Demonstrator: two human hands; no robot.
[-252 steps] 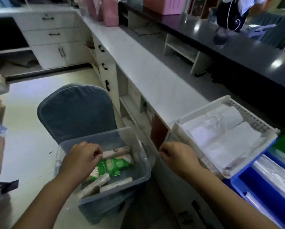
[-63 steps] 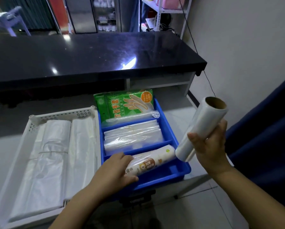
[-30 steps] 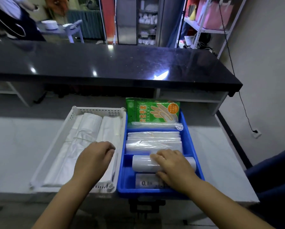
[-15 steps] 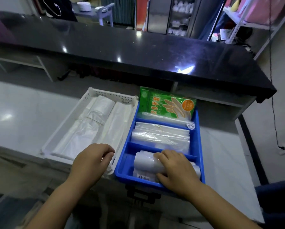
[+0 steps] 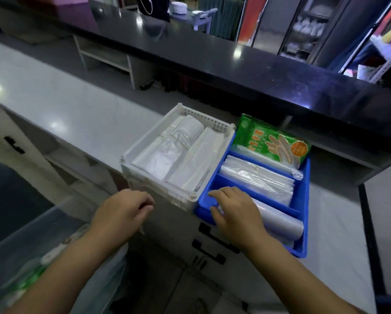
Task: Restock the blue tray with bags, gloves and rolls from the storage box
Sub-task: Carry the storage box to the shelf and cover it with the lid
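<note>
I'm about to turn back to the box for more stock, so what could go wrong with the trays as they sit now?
The blue tray sits right at the counter's front edge; a nudge from the right hand could tip it off. The plastic roll lies on top in the near compartment and may roll out. The glove pack leans over the back wall, loosely seated.

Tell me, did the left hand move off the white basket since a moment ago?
Yes. The left hand was resting on the near corner of the white basket; now it hangs off the counter edge, just left of that corner and nearer the person.
</note>
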